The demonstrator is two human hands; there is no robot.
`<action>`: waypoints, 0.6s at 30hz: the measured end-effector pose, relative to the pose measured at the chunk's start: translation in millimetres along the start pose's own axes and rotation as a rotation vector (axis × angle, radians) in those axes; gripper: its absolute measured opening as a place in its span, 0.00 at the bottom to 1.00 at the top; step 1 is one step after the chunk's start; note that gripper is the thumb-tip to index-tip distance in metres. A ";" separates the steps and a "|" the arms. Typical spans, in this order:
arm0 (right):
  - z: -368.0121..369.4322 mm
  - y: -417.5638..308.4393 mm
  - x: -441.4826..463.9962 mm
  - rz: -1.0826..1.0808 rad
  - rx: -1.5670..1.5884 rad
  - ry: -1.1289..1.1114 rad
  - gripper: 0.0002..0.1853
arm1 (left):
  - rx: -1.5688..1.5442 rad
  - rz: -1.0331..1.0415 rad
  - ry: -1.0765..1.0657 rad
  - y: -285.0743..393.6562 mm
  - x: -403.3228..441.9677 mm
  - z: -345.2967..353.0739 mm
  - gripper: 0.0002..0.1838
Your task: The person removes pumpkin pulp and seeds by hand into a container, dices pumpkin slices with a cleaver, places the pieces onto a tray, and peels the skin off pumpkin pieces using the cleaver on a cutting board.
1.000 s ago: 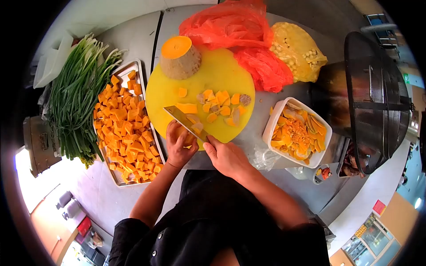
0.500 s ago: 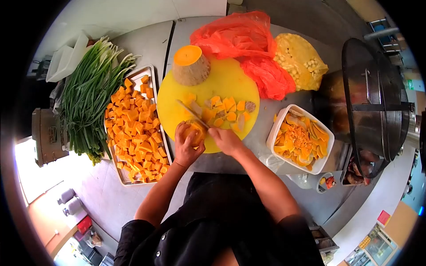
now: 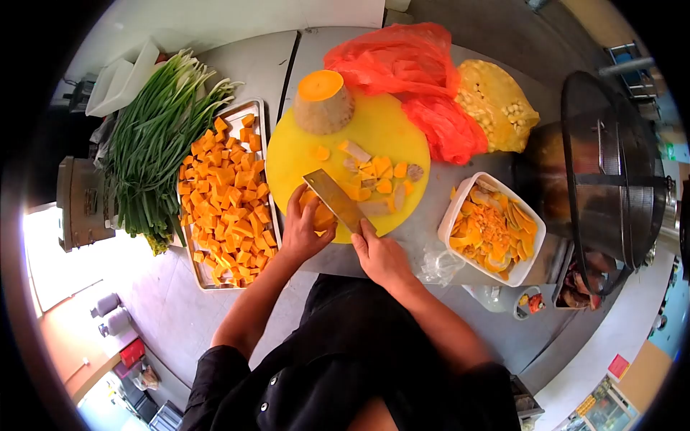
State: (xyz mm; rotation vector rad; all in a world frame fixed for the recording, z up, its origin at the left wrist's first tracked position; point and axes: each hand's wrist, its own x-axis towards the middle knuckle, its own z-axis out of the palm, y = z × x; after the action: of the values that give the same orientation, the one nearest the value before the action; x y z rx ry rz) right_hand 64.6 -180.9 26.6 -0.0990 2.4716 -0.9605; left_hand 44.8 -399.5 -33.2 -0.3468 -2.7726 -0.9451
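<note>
On the round yellow board (image 3: 388,122), my left hand (image 3: 305,228) is closed around a pumpkin piece (image 3: 321,213) near the front edge. My right hand (image 3: 382,255) grips the handle of a cleaver (image 3: 335,200), whose broad blade lies tilted just right of that piece. Orange offcuts, some with peel (image 3: 383,176), are scattered behind and right of the blade. A large pumpkin chunk (image 3: 323,108) stands at the back left of the board, its orange cut face up.
Left of the board is a metal tray (image 3: 269,154) of pumpkin cubes, beside green onions (image 3: 154,136). Red bags (image 3: 402,57) and a yellow bag (image 3: 496,104) lie behind. A white container (image 3: 449,215) of peelings and a black mesh cover (image 3: 611,179) are at right.
The view has shifted, moving the board rightward in the picture. The cleaver has come away from the held piece, its blade now showing broadside. A peel-edged slice now lies beside the blade.
</note>
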 end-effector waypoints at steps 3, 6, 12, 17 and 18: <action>3.6 2.4 -7.2 -0.080 0.181 0.012 0.27 | 0.063 -0.038 0.055 2.8 -2.2 6.0 0.35; 1.2 3.9 -19.1 -0.135 0.246 0.064 0.29 | 0.112 -0.085 0.056 15.3 -2.5 3.2 0.32; -36.3 -17.0 -42.5 -0.141 -0.011 -0.041 0.32 | 0.099 -0.029 0.057 12.2 -9.0 7.9 0.31; -53.0 -23.3 -50.8 -0.129 -0.134 -0.062 0.32 | 0.119 -0.036 0.032 5.1 -9.1 9.3 0.32; -54.7 -23.3 -50.6 -0.122 -0.144 -0.070 0.32 | 0.091 -0.048 0.033 2.2 -12.1 11.9 0.32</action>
State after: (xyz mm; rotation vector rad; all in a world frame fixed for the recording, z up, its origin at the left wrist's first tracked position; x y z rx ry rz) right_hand 81.5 -152.8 97.4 -0.3294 2.4910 -0.8121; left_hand 55.7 -392.3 -44.3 -0.2486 -2.7942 -0.8239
